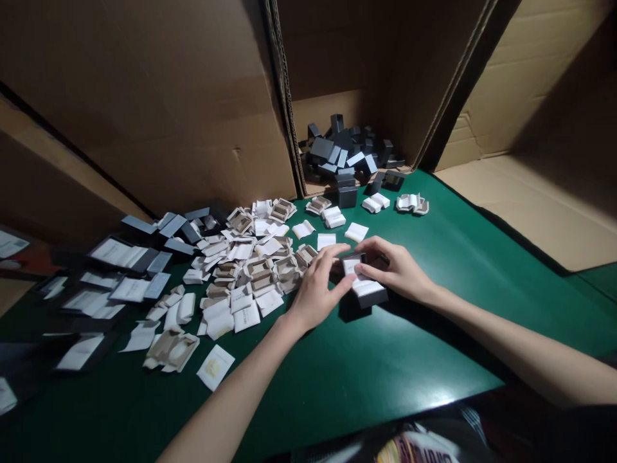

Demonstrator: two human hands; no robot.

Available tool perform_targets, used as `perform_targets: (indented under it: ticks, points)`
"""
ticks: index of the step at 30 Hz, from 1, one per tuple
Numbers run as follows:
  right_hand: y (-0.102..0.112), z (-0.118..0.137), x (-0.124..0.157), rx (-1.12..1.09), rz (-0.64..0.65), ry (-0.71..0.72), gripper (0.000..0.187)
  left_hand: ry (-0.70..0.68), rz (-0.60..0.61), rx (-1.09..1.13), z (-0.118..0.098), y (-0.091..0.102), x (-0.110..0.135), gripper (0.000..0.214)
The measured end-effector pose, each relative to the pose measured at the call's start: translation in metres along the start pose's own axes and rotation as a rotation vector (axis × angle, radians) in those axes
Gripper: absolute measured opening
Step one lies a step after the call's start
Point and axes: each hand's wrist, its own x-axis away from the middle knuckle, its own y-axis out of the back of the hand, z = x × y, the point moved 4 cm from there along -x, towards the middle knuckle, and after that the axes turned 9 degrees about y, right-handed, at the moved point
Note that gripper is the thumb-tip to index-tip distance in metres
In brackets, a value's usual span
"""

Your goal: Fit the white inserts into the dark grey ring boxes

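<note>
A small black box [369, 296] sits between my hands above the green table, with a folded white insert [365, 288] showing inside it. My left hand [319, 283] is at the box's left side, its thumb on the insert and its fingers curved round the far end. My right hand [393, 267] grips the box from the right, thumb pressed on the white insert. Its other fingertips are partly hidden behind the box. Beyond my hands lie white paper pieces [357, 232] and a folded white insert [333, 217].
Left of my hands spreads a pile of white and grey-brown card inserts [260, 273]. Black boxes with white papers [130, 289] fill the far left. More black boxes [340, 151] are heaped in an open cardboard carton [328, 103]. The green table [434, 341] runs underneath.
</note>
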Motion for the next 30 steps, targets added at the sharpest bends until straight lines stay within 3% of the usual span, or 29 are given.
perform_targets:
  ticks: [3, 6, 13, 17, 21, 26, 30]
  points:
    - [-0.004, 0.005, 0.002, -0.017, -0.015, 0.003, 0.024, 0.151, -0.024, 0.028, 0.007, 0.0, -0.003, 0.035]
    - [-0.01, 0.01, 0.003, -0.033, 0.007, 0.014, 0.02, 0.197, -0.035, -0.039, 0.006, 0.0, -0.004, 0.02]
    - [-0.014, 0.014, 0.007, -0.07, -0.018, 0.039, 0.008, 0.174, -0.086, -0.068, -0.005, -0.003, 0.0, 0.013]
    - [-0.015, 0.014, 0.009, -0.058, -0.052, 0.046, 0.003, 0.124, -0.009, -0.07, -0.008, -0.007, 0.001, 0.018]
    - [-0.014, 0.013, 0.008, -0.077, -0.044, 0.044, 0.006, 0.127, 0.036, -0.094, -0.007, -0.008, 0.001, 0.023]
    - [-0.016, 0.013, 0.007, -0.159, 0.095, 0.025, 0.027, 0.172, -0.022, -0.134, -0.004, -0.007, 0.0, 0.019]
    - [-0.016, 0.008, 0.007, -0.2, 0.052, -0.004, 0.024, 0.161, -0.041, -0.151, -0.004, -0.007, 0.0, 0.018]
